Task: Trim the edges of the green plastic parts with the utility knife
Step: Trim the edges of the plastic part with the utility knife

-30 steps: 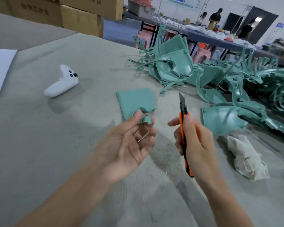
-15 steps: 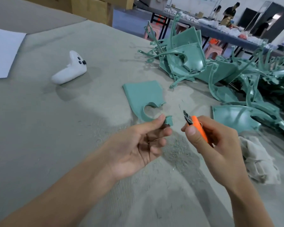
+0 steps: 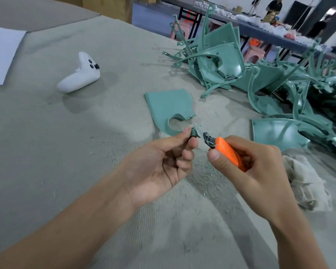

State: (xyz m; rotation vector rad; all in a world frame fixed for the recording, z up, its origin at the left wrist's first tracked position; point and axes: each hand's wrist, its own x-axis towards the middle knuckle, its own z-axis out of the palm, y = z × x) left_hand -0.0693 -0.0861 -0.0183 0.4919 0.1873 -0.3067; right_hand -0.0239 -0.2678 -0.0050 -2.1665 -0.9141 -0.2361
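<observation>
Green plastic part (image 3: 167, 107) corner pinched by left fingers (image 3: 183, 134), utility knife (image 3: 227, 150) tip adjacent.

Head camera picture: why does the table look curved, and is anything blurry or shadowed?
In the head view the wide-angle lens bows the table and stretches the forearms; the blade end of the utility knife and the small green piece in the left hand look smeared; the white controller casts a soft shadow beside it; no harsh glare.
</observation>
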